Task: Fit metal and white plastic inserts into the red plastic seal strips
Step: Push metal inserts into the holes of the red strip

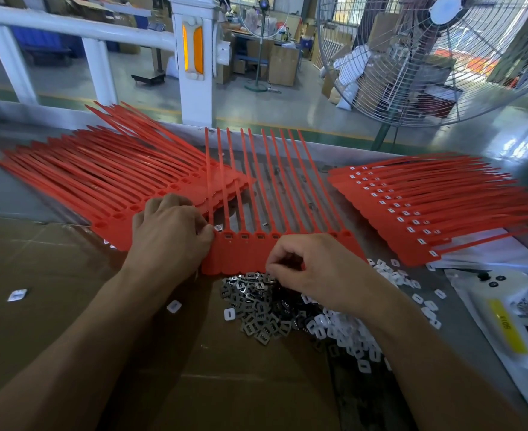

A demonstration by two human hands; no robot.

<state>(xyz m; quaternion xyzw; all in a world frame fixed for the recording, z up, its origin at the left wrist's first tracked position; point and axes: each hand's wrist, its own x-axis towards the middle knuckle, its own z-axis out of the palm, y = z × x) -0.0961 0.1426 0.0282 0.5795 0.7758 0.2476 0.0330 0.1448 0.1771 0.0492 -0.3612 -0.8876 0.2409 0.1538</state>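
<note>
A joined row of red seal strips (256, 250) lies in front of me, tails pointing away. My left hand (169, 231) rests on its left end and pinches a small metal insert (218, 228) at the first socket. My right hand (315, 269) hovers, fingers curled, over the pile of metal inserts (256, 309) and pinches into it; what it holds is hidden. White plastic inserts (349, 334) lie heaped to the right of the metal ones.
A stack of red strips with open sockets (101, 181) fans out at the left. Strips with white inserts fitted (427, 206) lie at the right. Cardboard (54, 275) covers the near table. A large fan (436, 57) stands behind; white bags (505, 321) sit at right.
</note>
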